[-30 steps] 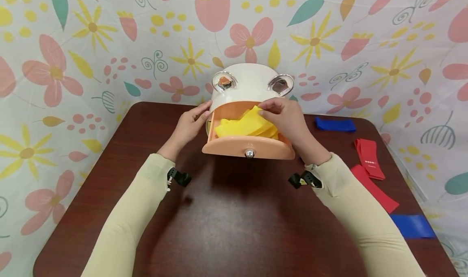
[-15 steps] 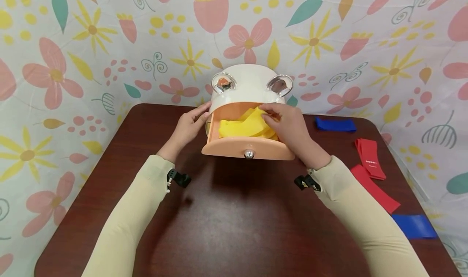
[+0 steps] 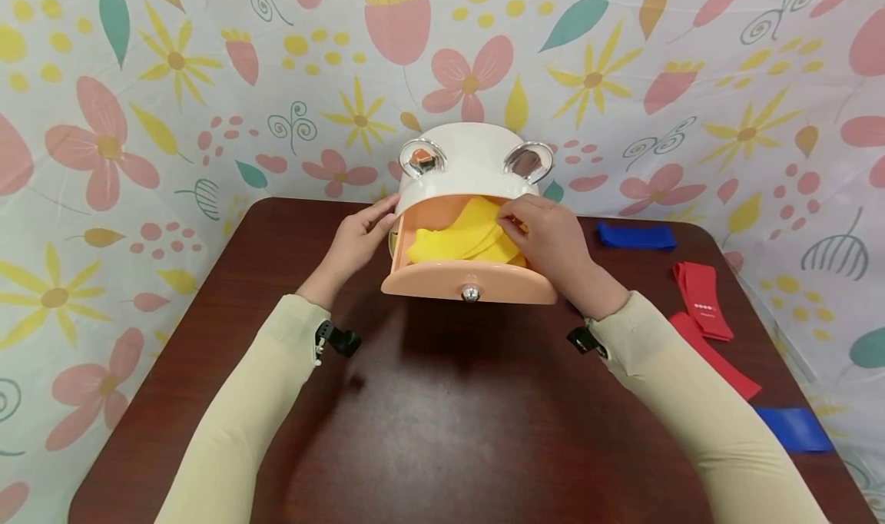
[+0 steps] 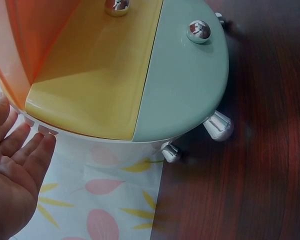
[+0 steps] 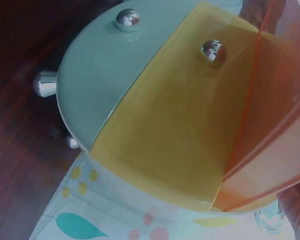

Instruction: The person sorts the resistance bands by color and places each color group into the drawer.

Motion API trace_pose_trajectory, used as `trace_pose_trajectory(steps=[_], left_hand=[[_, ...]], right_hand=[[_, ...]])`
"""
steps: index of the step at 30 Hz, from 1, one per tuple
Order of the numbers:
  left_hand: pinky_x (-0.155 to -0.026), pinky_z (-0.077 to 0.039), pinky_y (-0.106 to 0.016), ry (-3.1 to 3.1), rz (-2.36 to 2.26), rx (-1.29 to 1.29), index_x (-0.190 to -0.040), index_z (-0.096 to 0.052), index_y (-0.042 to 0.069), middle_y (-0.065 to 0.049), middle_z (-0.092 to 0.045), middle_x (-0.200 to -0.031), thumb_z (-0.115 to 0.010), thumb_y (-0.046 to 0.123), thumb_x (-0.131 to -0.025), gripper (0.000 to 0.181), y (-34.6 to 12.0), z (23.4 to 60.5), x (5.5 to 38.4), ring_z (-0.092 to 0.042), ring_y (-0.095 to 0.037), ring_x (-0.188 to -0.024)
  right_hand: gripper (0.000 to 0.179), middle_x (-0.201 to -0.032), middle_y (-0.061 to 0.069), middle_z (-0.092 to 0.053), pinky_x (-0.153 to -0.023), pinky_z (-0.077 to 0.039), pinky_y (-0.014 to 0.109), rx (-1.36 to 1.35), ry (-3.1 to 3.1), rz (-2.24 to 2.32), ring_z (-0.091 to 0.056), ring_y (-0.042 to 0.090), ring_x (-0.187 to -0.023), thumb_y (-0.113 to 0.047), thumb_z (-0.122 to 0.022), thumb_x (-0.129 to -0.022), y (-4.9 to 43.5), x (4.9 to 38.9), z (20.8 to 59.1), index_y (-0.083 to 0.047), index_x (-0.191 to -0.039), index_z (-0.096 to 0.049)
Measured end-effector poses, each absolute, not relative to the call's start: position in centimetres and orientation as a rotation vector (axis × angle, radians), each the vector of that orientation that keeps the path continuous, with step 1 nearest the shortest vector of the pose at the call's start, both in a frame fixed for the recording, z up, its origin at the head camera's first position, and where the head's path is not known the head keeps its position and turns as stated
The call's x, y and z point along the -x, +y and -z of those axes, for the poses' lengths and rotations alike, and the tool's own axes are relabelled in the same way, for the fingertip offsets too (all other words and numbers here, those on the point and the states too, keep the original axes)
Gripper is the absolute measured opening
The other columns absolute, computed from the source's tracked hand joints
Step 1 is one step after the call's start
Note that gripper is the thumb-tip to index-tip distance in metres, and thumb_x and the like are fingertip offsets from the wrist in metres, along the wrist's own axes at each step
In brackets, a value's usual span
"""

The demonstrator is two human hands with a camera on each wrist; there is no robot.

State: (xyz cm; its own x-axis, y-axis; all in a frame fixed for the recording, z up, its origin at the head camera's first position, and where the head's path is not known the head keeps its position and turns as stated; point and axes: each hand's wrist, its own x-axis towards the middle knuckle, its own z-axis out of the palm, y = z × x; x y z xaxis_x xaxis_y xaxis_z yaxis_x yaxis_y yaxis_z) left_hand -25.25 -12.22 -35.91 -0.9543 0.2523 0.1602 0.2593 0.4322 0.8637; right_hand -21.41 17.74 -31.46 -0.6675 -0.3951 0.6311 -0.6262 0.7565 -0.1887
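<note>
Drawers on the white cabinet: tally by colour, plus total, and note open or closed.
Orange drawer: 1, open
Yellow drawer: 1, closed
Green drawer: 1, closed
Total: 3

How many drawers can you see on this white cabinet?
3: the orange drawer on top, pulled open; the yellow drawer in the middle, shut; the green drawer at the bottom, shut.

Bands [image 3: 459,236] lie in the drawer [image 3: 442,280], strips [image 3: 703,301] to its right.
</note>
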Motion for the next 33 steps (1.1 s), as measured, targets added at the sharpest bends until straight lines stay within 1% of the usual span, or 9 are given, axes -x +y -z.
trace_pose_trajectory(steps=[7,15,18,21,23,25,28,30,33], left_hand=[[-0.123,-0.039,-0.046,-2.661,1.592,0.471,-0.155,-0.047,0.016,-0.006,-0.044,-0.163,-0.051,0.028,-0.109,0.048,-12.2,35.8,25.2,-0.038,-0.025,-0.154],[-0.123,-0.039,-0.045,-2.668,1.592,0.478,-0.156,-0.046,0.017,-0.005,-0.043,-0.163,-0.051,0.027,-0.109,0.048,-12.2,35.8,25.3,-0.039,-0.024,-0.154],[-0.123,-0.039,-0.046,-2.674,1.585,0.471,-0.156,-0.046,0.017,-0.005,-0.043,-0.163,-0.051,0.028,-0.109,0.048,-12.2,35.7,25.2,-0.039,-0.024,-0.154],[-0.123,-0.039,-0.046,-2.676,1.581,0.466,-0.155,-0.047,0.017,-0.005,-0.044,-0.163,-0.051,0.028,-0.109,0.048,-12.2,35.6,25.1,-0.039,-0.024,-0.154],[-0.123,-0.039,-0.046,-2.675,1.581,0.465,-0.155,-0.047,0.017,-0.005,-0.044,-0.163,-0.051,0.028,-0.109,0.048,-12.2,35.6,25.1,-0.038,-0.024,-0.154],[-0.124,-0.038,-0.046,-2.673,1.583,0.464,-0.155,-0.047,0.017,-0.006,-0.044,-0.163,-0.051,0.028,-0.109,0.048,-12.2,35.6,25.1,-0.037,-0.024,-0.155],[-0.124,-0.038,-0.046,-2.669,1.592,0.466,-0.155,-0.047,0.017,-0.006,-0.043,-0.163,-0.05,0.029,-0.109,0.048,-12.2,35.6,25.1,-0.037,-0.024,-0.155],[-0.124,-0.038,-0.046,-2.668,1.597,0.465,-0.155,-0.047,0.017,-0.006,-0.043,-0.163,-0.05,0.029,-0.109,0.048,-12.2,35.6,25.1,-0.037,-0.024,-0.155],[-0.124,-0.038,-0.046,-2.667,1.601,0.462,-0.156,-0.046,0.017,-0.006,-0.043,-0.163,-0.05,0.029,-0.109,0.048,-12.2,35.6,25.0,-0.037,-0.024,-0.155]], right_hand=[[0.01,-0.092,0.019,-0.077,-0.075,-0.061,0.047,-0.768,-2.458,-0.508,-0.071,0.034,-0.082,-0.006,-0.077,-0.09,17.8,21.3,31.1,0.002,-0.096,-0.076],[0.011,-0.095,0.018,-0.076,-0.074,-0.059,0.045,-0.67,-2.532,-0.733,-0.067,0.032,-0.08,-0.005,-0.075,-0.092,18.1,20.4,30.0,0.002,-0.1,-0.076],[0.013,-0.094,0.019,-0.075,-0.073,-0.058,0.031,-0.586,-2.525,-0.855,-0.067,0.028,-0.077,-0.007,-0.076,-0.092,18.2,19.5,28.8,0.002,-0.101,-0.075],[0.016,-0.093,0.017,-0.075,-0.07,-0.05,0.012,-0.479,-2.501,-0.998,-0.063,0.008,-0.074,-0.012,-0.076,-0.093,18.4,18.2,27.8,0.0,-0.104,-0.075],[0.018,-0.091,0.008,-0.075,-0.071,-0.046,0.002,-0.416,-2.478,-1.117,-0.06,-0.005,-0.074,-0.014,-0.075,-0.094,18.6,17.3,27.4,0.0,-0.106,-0.075],[0.02,-0.09,-0.008,-0.073,-0.076,-0.048,0.0,-0.367,-2.451,-1.202,-0.059,-0.014,-0.077,-0.015,-0.075,-0.095,18.9,16.5,27.2,0.0,-0.108,-0.074],[0.022,-0.089,-0.029,-0.065,-0.08,-0.051,0.001,-0.33,-2.405,-1.306,-0.063,-0.015,-0.082,-0.012,-0.074,-0.095,19.4,15.4,27.1,0.002,-0.111,-0.073],[0.022,-0.089,-0.034,-0.064,-0.082,-0.052,0.002,-0.305,-2.382,-1.349,-0.064,-0.013,-0.084,-0.011,-0.073,-0.095,19.6,14.8,27.1,0.002,-0.113,-0.072],[0.019,-0.092,-0.031,-0.066,-0.082,-0.053,0.004,-0.259,-2.348,-1.431,-0.066,-0.009,-0.087,-0.009,-0.071,-0.096,19.9,13.9,27.1,-0.002,-0.114,-0.071]])
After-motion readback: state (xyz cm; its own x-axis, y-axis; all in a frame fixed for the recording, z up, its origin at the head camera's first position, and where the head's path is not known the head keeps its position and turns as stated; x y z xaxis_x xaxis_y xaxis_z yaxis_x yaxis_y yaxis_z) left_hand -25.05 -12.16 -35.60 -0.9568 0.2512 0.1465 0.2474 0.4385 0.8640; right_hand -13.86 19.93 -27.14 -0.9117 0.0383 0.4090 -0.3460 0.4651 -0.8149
